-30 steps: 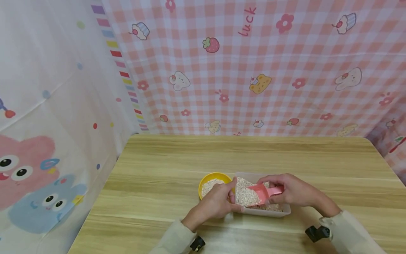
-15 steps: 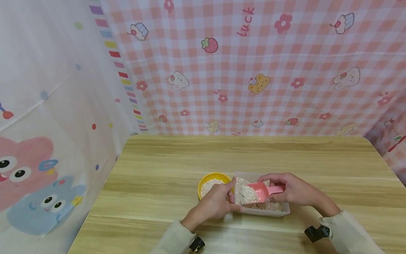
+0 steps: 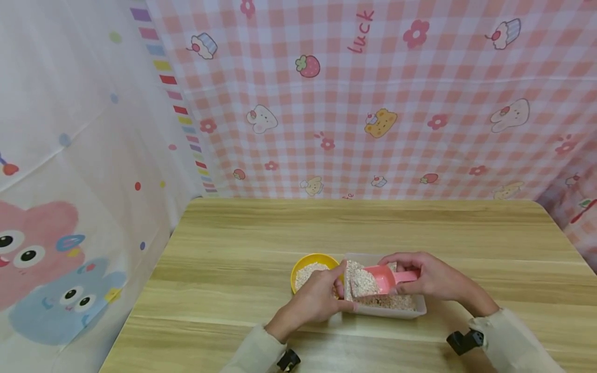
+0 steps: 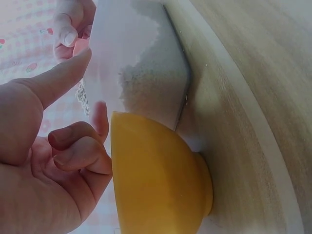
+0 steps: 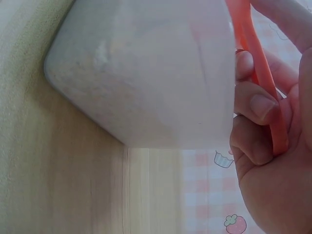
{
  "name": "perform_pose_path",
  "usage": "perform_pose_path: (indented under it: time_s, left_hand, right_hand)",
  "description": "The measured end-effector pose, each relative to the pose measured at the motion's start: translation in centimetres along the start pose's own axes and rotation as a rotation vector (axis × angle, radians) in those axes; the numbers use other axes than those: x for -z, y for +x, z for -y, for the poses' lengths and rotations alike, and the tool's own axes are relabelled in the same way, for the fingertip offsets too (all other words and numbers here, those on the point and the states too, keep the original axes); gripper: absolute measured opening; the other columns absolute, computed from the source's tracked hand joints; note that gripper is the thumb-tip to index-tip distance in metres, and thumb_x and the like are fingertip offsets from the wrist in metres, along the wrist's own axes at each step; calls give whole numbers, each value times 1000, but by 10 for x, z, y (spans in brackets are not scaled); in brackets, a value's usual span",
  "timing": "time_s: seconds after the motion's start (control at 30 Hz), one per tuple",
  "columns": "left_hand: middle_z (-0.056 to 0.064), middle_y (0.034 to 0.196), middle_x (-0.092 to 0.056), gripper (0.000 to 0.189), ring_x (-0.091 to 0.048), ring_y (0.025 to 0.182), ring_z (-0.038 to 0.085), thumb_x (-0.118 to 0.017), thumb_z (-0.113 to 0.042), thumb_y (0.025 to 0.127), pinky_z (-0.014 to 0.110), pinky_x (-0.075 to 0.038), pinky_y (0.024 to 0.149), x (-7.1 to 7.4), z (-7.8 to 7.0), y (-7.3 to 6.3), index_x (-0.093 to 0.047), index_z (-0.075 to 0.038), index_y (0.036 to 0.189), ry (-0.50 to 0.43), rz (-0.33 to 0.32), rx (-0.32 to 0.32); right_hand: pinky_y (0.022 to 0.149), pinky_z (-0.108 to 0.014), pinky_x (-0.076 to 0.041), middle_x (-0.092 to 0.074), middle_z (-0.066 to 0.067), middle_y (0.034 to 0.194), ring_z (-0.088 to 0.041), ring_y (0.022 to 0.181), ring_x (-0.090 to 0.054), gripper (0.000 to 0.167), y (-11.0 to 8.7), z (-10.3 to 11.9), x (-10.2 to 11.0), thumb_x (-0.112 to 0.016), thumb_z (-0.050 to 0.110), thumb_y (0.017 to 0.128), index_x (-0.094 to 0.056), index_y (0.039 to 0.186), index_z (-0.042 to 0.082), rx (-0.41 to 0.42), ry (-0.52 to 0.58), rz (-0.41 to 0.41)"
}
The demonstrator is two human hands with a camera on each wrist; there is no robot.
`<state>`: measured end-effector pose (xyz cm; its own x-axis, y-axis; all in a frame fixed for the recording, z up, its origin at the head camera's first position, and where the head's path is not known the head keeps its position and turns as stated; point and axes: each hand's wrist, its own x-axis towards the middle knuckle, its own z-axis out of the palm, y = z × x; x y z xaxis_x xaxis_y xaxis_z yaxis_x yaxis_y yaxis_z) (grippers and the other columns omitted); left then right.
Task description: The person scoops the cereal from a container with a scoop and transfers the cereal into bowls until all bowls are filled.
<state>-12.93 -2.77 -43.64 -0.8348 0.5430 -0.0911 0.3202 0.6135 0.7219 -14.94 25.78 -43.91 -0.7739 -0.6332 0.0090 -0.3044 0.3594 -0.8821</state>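
My right hand (image 3: 431, 277) grips the handle of a pink scoop (image 3: 384, 278), fingers curled round it in the right wrist view. The scoop bears a heap of oat flakes (image 3: 365, 282) and is over the right-middle of a translucent plastic container (image 3: 392, 313), which holds more oats. At the container's left end, my left hand (image 3: 317, 295) holds the rim, thumb at the near corner and a finger at the far one. In the left wrist view, its other fingers are curled beside a yellow bowl (image 4: 151, 170), touching or nearly touching it.
The yellow bowl, with oats in it, stands just left of the container on the wooden table (image 3: 233, 290). A pink checked cloth (image 3: 289, 103) hangs behind the table's far edge, and a white printed cloth (image 3: 102, 171) hangs at the left.
The pink scoop has risen slightly within the container, showing more oats below it. My left hand keeps its place at the container's left end.
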Motion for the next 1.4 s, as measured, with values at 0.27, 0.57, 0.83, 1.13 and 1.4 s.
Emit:
perform_pose_path:
  time_s: [0.27,0.57,0.83,1.13,1.4]
  left_hand:
    - [-10,75,-56,96,-39,56,1,-87,-32,76,17,-38,55,1,1,-1,-37,1,150,29,-16,-9]
    - [-11,81,-60,86,-44,67,3,-88,-39,74,18,-41,67,5,-2,-3,-50,-9,145,81,-86,9]
    - [-10,87,-64,76,-53,75,9,-87,-38,74,21,-44,74,8,3,-7,-56,-14,140,53,-144,36]
    - [0,99,-64,65,-54,81,14,-86,-37,76,24,-44,71,14,13,-14,-62,-11,131,26,-251,-15]
    - [3,106,-61,63,-55,88,19,-85,-37,77,28,-45,74,21,23,-21,-62,-15,131,1,-297,6]
  right_hand:
    - [54,-23,-44,-57,-2,80,-4,65,-46,44,0,-1,0,-76,10,87,-60,128,2,12,24,-17]
    - [50,-23,-43,-58,-3,80,-2,61,-45,45,-2,-3,-1,-75,5,86,-59,128,0,25,65,-33]
    - [48,-23,-42,-58,-3,80,-1,60,-45,45,-2,-4,-1,-75,4,86,-59,128,-1,36,77,-42]
    - [48,-23,-40,-56,-3,80,-2,59,-43,45,-1,-3,-2,-75,5,85,-60,127,-1,6,67,-58]
    - [48,-23,-40,-56,-1,78,-2,58,-42,45,-1,-2,-3,-75,5,85,-60,127,-1,-1,63,-68]
